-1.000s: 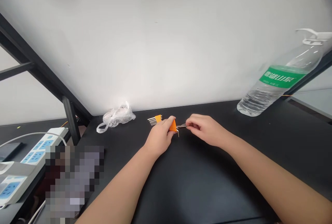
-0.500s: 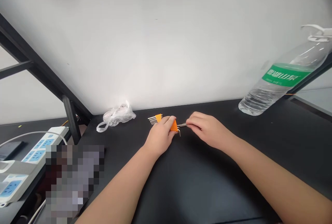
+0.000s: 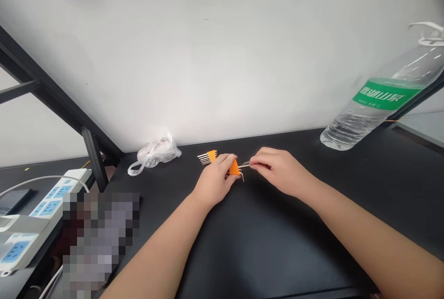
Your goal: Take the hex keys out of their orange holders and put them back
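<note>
My left hand is closed around an orange hex key holder, fingers over its top. A bent hex key end sticks out by the holder's lower right corner. Left of the fingers shows another orange piece with several thin metal keys pointing left. My hand hides whether the two orange parts are joined. On the right, my right hand pinches a slim metal hex key, which reaches left to the holder's right edge. Whether its tip is inside the holder I cannot tell.
A crumpled clear plastic bag lies by the wall at the left. A large water bottle with a green label stands at the back right. A white power strip and a blurred-out object are at the left edge of the black table.
The view has shifted slightly. Both hands keep nearly the same places and grips. The hex key and the holder's right end have turned a little; the bent key end shows slightly further right.
</note>
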